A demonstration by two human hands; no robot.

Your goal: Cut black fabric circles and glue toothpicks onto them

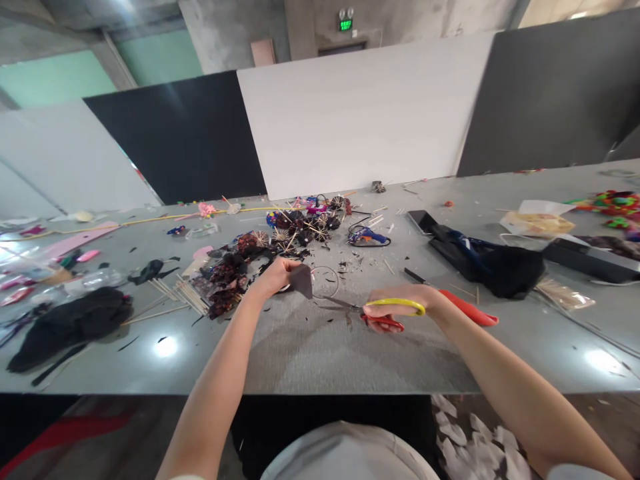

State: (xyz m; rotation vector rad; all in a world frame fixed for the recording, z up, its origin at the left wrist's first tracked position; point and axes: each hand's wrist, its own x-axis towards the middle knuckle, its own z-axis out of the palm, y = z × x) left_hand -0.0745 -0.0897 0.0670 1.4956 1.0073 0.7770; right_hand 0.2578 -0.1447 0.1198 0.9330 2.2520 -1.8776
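My left hand (281,276) pinches a small dark grey, flat piece of sheet or cloth (301,281) over the middle of the table. Held in my right hand (395,303) is a pair of scissors (403,305) with yellow and red handle loops. Its blades are parted and point left towards the dark piece, a little apart from it. Behind the gap between my hands lies a thin pale ring (327,281). Dark crumpled scraps (227,280) lie beside my left hand. A red, tapering object (470,308) lies partly hidden behind my right wrist.
Further back are a blue glue gun (370,235) and dark balls with sticks through them (300,228). Left lie wooden sticks (183,293) and black cloth (70,327). To the right are a phone (423,222), a black bundle (490,263) and bagged sticks (565,293).
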